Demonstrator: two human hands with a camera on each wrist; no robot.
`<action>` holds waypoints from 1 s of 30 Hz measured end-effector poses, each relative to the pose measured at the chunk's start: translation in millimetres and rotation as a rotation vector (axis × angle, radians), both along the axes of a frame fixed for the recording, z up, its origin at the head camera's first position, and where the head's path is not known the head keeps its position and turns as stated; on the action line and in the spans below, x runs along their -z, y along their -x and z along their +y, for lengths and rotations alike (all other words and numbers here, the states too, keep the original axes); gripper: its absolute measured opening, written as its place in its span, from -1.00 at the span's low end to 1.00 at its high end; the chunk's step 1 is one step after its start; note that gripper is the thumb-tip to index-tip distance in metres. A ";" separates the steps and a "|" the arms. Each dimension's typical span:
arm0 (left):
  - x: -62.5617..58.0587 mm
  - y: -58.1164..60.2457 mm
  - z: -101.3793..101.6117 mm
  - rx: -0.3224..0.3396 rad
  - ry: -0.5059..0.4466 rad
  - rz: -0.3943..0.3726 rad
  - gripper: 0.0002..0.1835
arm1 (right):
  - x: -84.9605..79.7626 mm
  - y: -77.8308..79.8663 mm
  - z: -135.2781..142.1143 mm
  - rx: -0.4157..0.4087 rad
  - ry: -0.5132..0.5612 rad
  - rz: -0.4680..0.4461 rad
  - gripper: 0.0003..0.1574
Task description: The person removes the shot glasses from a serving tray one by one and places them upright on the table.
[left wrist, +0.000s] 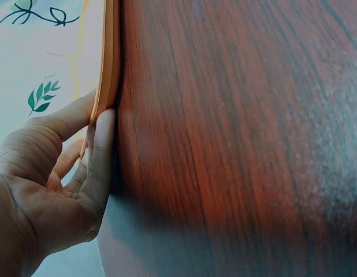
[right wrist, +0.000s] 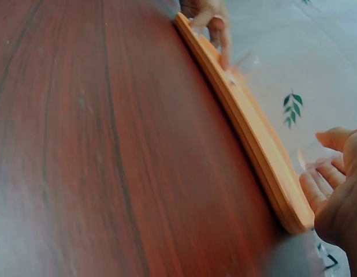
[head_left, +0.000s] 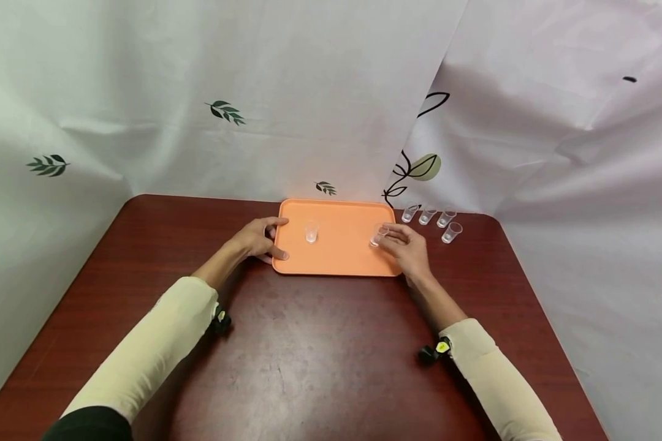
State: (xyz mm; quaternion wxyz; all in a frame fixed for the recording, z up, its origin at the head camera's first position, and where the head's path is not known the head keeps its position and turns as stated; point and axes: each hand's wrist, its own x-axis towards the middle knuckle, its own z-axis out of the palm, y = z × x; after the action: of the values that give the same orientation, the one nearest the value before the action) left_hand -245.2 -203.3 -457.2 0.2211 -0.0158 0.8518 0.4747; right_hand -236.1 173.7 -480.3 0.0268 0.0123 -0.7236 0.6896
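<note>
An orange tray [head_left: 336, 260] lies near the far edge of the brown table. At its left end my left hand [head_left: 255, 237] grips the rim, and in the left wrist view its fingers [left wrist: 97, 153] close around the tray's edge. Over the tray's right part, my right hand [head_left: 412, 251] holds a small clear plastic cup [head_left: 376, 237] between thumb and fingers. That cup is hard to make out in the right wrist view, where the hand [right wrist: 340, 187] is at the tray's near end. Another clear cup [head_left: 311, 234] stands on the tray's left half.
Several more clear cups [head_left: 446, 218] stand on the table to the right of the tray, close to the back edge. A white curtain [head_left: 287, 92] with leaf prints hangs behind the brown table [head_left: 287, 355].
</note>
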 end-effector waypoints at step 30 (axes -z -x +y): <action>0.0 -2.0 -0.6 0.016 -0.027 -0.005 0.10 | 9.6 18.2 66.9 0.396 -0.052 -0.107 -0.38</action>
State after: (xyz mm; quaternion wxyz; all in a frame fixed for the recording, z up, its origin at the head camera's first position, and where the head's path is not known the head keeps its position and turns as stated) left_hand -243.2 -203.8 -457.2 0.2270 -0.0073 0.8449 0.4842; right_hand -254.3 240.6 -489.8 0.1229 -0.1660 -0.7299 0.6516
